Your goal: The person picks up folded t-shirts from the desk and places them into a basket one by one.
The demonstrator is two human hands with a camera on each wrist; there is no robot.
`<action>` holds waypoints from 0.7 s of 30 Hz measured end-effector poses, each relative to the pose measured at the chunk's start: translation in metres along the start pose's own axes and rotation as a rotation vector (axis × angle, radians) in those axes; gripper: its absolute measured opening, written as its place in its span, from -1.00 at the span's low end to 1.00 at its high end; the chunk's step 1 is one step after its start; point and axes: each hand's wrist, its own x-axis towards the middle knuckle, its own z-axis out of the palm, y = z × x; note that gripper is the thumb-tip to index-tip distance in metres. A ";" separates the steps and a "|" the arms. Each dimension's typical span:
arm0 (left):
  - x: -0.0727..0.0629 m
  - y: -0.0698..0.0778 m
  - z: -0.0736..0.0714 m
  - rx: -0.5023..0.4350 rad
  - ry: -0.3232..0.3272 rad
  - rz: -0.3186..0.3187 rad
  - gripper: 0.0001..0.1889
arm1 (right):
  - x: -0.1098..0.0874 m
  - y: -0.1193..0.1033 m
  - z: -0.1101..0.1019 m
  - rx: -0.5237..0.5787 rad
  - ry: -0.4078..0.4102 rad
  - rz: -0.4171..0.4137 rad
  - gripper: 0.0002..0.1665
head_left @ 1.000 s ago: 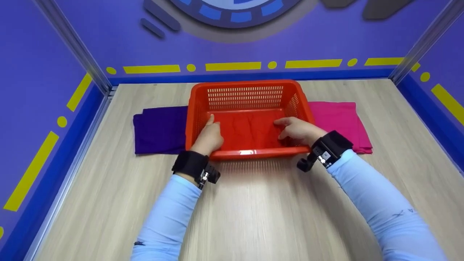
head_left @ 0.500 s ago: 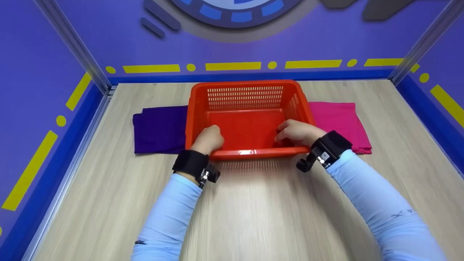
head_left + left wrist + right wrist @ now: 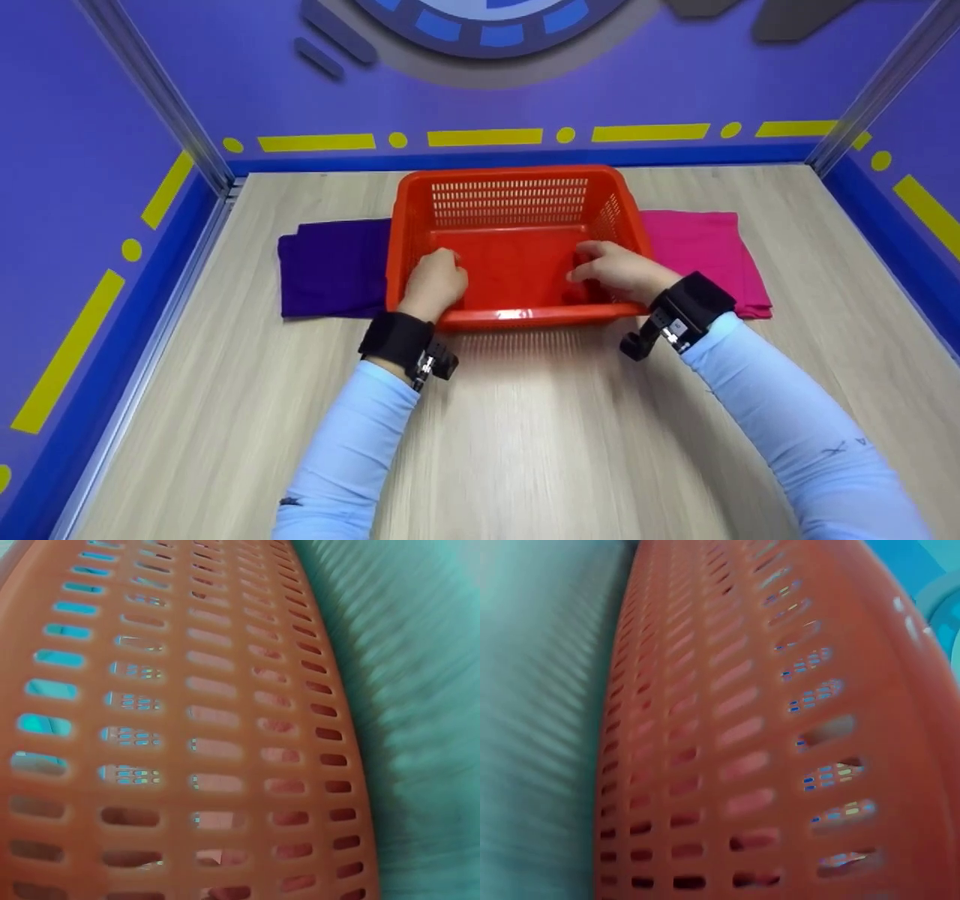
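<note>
In the head view an orange-red plastic basket (image 3: 517, 321) with slotted walls stands on the table. Flat red cloth (image 3: 517, 262) covers its floor, nearly matching the plastic in colour. My left hand (image 3: 436, 281) reaches over the near-left corner, knuckles up, its fingertips hidden down inside. Over the near-right side comes my right hand (image 3: 616, 270), thumb and index finger apart with nothing between them, low over the cloth. Both wrist views are filled by the basket's near wall (image 3: 172, 712), and parts of the hands show through the slots.
Folded purple cloth (image 3: 334, 270) lies against the basket's left side, and folded pink cloth (image 3: 701, 259) against its right. The wooden table (image 3: 517, 435) is bounded by blue-purple panels (image 3: 525, 97) at the back and sides.
Creases seen earlier in the red cloth have smoothed out. My left thumb, raised at first, has dropped. My right thumb and index finger have shifted slightly; the basket stays put.
</note>
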 end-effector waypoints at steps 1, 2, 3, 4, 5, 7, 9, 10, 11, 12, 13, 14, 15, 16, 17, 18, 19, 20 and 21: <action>-0.001 0.000 0.000 -0.011 0.039 0.024 -0.70 | -0.001 0.000 0.000 -0.027 0.021 -0.034 -0.09; -0.001 0.000 0.001 -0.019 0.083 0.055 -0.69 | -0.002 -0.001 -0.001 -0.060 0.046 -0.079 -0.12; -0.002 0.001 0.001 -0.033 0.133 0.091 -0.68 | -0.004 -0.001 -0.001 -0.104 0.075 -0.135 -0.16; -0.004 0.001 0.001 -0.048 0.187 0.131 -0.68 | -0.005 -0.001 -0.002 -0.150 0.112 -0.195 -0.20; -0.006 0.001 0.001 -0.062 0.244 0.176 -0.69 | -0.006 -0.001 -0.003 -0.198 0.151 -0.263 -0.24; -0.010 0.001 -0.001 -0.103 0.351 0.266 -0.71 | -0.008 -0.001 -0.007 -0.304 0.240 -0.396 -0.30; -0.016 -0.002 -0.003 -0.154 0.452 0.346 -0.72 | -0.010 0.001 -0.013 -0.389 0.333 -0.492 -0.32; -0.019 -0.004 -0.006 -0.178 0.501 0.381 -0.71 | -0.010 0.003 -0.016 -0.419 0.380 -0.524 -0.33; -0.021 -0.007 -0.009 -0.200 0.547 0.412 -0.71 | -0.011 0.006 -0.020 -0.442 0.422 -0.544 -0.32; -0.024 -0.010 -0.013 -0.218 0.588 0.434 -0.71 | -0.012 0.009 -0.024 -0.450 0.458 -0.549 -0.31; -0.027 -0.014 -0.017 -0.235 0.624 0.449 -0.71 | -0.012 0.012 -0.027 -0.444 0.483 -0.546 -0.30; -0.030 -0.018 -0.023 -0.253 0.657 0.460 -0.70 | -0.013 0.016 -0.031 -0.425 0.502 -0.535 -0.29; -0.033 -0.022 -0.028 -0.270 0.687 0.468 -0.70 | -0.013 0.019 -0.034 -0.396 0.514 -0.524 -0.29; -0.035 -0.027 -0.035 -0.281 0.713 0.468 -0.69 | -0.013 0.023 -0.035 -0.362 0.521 -0.509 -0.28; -0.038 -0.033 -0.041 -0.290 0.734 0.463 -0.69 | -0.012 0.026 -0.036 -0.324 0.522 -0.492 -0.27; -0.041 -0.039 -0.048 -0.292 0.754 0.456 -0.69 | -0.012 0.029 -0.037 -0.280 0.517 -0.481 -0.26; -0.043 -0.045 -0.053 -0.294 0.774 0.448 -0.68 | -0.011 0.032 -0.037 -0.241 0.514 -0.472 -0.24; -0.044 -0.051 -0.058 -0.294 0.795 0.440 -0.68 | -0.011 0.034 -0.037 -0.199 0.515 -0.462 -0.22; -0.045 -0.057 -0.062 -0.291 0.815 0.431 -0.68 | -0.011 0.035 -0.036 -0.164 0.518 -0.451 -0.20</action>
